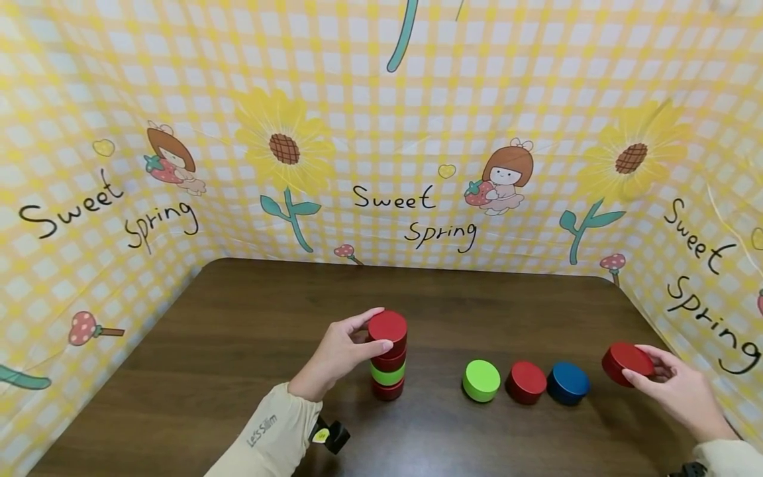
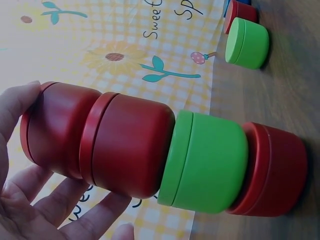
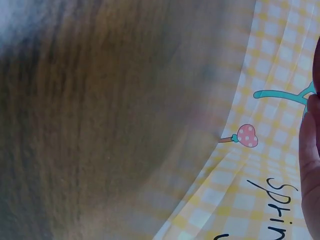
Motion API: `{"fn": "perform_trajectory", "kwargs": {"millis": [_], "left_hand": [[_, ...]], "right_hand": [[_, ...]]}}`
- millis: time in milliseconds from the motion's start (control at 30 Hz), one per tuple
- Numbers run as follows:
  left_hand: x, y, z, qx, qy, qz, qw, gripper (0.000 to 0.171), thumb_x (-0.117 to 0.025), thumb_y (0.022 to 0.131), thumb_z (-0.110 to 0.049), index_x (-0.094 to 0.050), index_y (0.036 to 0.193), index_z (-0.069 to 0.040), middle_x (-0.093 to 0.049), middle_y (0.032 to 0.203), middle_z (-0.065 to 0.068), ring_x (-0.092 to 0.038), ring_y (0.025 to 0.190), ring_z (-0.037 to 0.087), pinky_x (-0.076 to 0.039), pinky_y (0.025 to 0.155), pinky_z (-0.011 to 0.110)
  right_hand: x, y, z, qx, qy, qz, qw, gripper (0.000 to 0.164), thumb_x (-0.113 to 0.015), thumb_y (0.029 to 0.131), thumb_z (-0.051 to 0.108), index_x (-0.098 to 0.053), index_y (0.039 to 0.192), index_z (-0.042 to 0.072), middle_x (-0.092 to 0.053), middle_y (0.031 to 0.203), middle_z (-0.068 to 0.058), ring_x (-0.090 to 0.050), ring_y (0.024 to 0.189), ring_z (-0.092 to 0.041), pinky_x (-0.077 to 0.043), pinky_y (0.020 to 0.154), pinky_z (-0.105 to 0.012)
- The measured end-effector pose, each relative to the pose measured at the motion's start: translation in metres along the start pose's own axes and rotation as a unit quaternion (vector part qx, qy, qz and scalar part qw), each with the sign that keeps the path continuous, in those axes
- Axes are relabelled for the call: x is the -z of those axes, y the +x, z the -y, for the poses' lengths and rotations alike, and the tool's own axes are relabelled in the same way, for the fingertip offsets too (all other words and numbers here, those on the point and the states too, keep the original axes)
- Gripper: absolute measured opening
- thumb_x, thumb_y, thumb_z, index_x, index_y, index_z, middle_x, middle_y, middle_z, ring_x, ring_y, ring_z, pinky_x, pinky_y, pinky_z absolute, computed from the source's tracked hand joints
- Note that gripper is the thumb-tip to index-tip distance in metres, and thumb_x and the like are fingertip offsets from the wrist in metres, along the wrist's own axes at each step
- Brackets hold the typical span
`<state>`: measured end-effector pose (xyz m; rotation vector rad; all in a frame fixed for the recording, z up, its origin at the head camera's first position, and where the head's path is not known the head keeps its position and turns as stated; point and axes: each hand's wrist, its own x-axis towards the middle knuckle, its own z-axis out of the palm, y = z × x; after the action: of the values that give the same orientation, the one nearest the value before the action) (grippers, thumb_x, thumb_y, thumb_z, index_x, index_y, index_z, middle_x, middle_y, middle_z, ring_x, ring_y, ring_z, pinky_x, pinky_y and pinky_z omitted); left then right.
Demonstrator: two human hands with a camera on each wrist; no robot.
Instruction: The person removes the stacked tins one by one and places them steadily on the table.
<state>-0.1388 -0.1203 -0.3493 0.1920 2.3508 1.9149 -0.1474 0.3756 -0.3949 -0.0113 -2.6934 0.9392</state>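
My left hand [image 1: 341, 351] grips the top red tin [image 1: 387, 326] of an upright stack, thumb in front and a finger behind. Below it come another red tin [image 2: 131, 145], a green tin [image 2: 207, 161] and a red tin [image 2: 275, 172] at the base on the table. Far to the right, my right hand [image 1: 682, 391] holds one more red tin [image 1: 627, 363] between thumb and fingers, slightly tilted. Only part of that hand's fingers [image 3: 310, 160] and a sliver of dark red show at the edge of the right wrist view.
Between the hands, a green tin [image 1: 481, 381], a red tin [image 1: 526, 382] and a blue tin [image 1: 569, 383] stand in a row on the dark wooden table [image 1: 179, 371]. A yellow checked cloth [image 1: 381, 132] hangs behind the table and along both sides.
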Motion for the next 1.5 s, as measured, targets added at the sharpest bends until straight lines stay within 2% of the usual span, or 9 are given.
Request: {"fn": "perform_trajectory", "kwargs": {"millis": [167,367,500,600,667,800,967,1267,1500], "left_hand": [[0.001,-0.001,0.0,0.003,0.002,0.0,1.0,0.058,-0.073,0.085,-0.017,-0.052,0.138,-0.006,-0.06,0.125,0.016,-0.059,0.109,0.031,-0.05,0.09,0.044],[0.001,-0.002,-0.001,0.004,0.007,0.0,1.0,0.058,-0.074,0.085,-0.018,-0.052,0.138,-0.006,-0.061,0.124,0.016,-0.06,0.108,0.03,-0.05,0.09,0.044],[0.0,-0.002,0.0,-0.001,0.009,0.0,1.0,0.058,-0.074,0.085,-0.018,-0.052,0.137,-0.006,-0.062,0.123,0.015,-0.061,0.108,0.029,-0.05,0.09,0.044],[0.001,-0.001,0.001,-0.003,0.006,0.004,1.0,0.058,-0.074,0.085,-0.017,-0.052,0.138,-0.006,-0.062,0.123,0.015,-0.061,0.108,0.029,-0.05,0.09,0.043],[0.001,-0.001,0.001,-0.005,0.005,0.009,0.9999,0.059,-0.074,0.085,-0.018,-0.051,0.138,-0.005,-0.061,0.123,0.016,-0.061,0.107,0.028,-0.05,0.09,0.043],[0.001,-0.001,0.002,-0.007,0.005,0.014,0.9999,0.059,-0.073,0.085,-0.018,-0.051,0.138,-0.004,-0.061,0.123,0.017,-0.062,0.107,0.028,-0.05,0.089,0.043],[0.001,-0.001,0.0,0.0,0.003,0.009,1.0,0.058,-0.074,0.085,-0.018,-0.052,0.138,-0.006,-0.062,0.122,0.014,-0.062,0.106,0.028,-0.05,0.089,0.043],[0.002,-0.001,0.001,-0.009,0.002,0.018,0.9998,0.059,-0.073,0.085,-0.018,-0.051,0.138,-0.005,-0.061,0.123,0.016,-0.061,0.108,0.028,-0.05,0.089,0.042],[0.003,-0.001,0.002,-0.016,-0.003,0.024,0.9996,0.06,-0.073,0.085,-0.017,-0.049,0.138,-0.003,-0.061,0.123,0.017,-0.061,0.108,0.028,-0.05,0.09,0.041]], "right_hand": [[0.002,0.006,-0.004,0.003,-0.018,0.027,0.999,0.055,-0.074,0.084,0.025,-0.054,0.117,-0.014,-0.063,0.095,-0.03,-0.045,0.065,0.015,-0.043,0.054,-0.013],[0.007,0.015,-0.009,-0.017,-0.045,0.108,0.993,0.067,-0.07,0.087,0.034,-0.049,0.122,-0.018,-0.065,0.097,-0.031,-0.05,0.068,0.011,-0.046,0.057,-0.021],[0.006,0.018,-0.01,-0.02,-0.048,0.138,0.989,0.069,-0.07,0.087,0.035,-0.046,0.123,-0.02,-0.063,0.101,-0.034,-0.066,0.078,-0.015,-0.048,0.059,-0.021],[0.004,0.019,-0.01,-0.025,-0.056,0.151,0.987,0.07,-0.07,0.087,0.036,-0.046,0.122,-0.02,-0.061,0.103,-0.036,-0.065,0.088,-0.037,-0.051,0.061,-0.025],[0.003,0.02,-0.011,-0.028,-0.058,0.163,0.984,0.07,-0.07,0.087,0.036,-0.046,0.122,-0.021,-0.06,0.105,-0.038,-0.062,0.093,-0.044,-0.054,0.066,-0.032],[0.0,0.021,-0.012,-0.025,-0.063,0.182,0.981,0.068,-0.07,0.088,0.034,-0.047,0.121,-0.021,-0.06,0.105,-0.037,-0.061,0.096,-0.046,-0.054,0.071,-0.042],[-0.003,0.024,-0.012,-0.02,-0.067,0.189,0.98,0.066,-0.071,0.087,0.033,-0.048,0.119,-0.02,-0.062,0.103,-0.034,-0.062,0.095,-0.043,-0.051,0.066,-0.03],[-0.005,0.024,-0.015,-0.02,-0.076,0.202,0.976,0.067,-0.07,0.087,0.034,-0.048,0.12,-0.02,-0.058,0.107,-0.039,-0.061,0.096,-0.045,-0.053,0.073,-0.043],[-0.008,0.026,-0.018,-0.026,-0.082,0.212,0.973,0.07,-0.07,0.087,0.036,-0.047,0.121,-0.021,-0.058,0.108,-0.039,-0.062,0.096,-0.044,-0.052,0.069,-0.036]]}}
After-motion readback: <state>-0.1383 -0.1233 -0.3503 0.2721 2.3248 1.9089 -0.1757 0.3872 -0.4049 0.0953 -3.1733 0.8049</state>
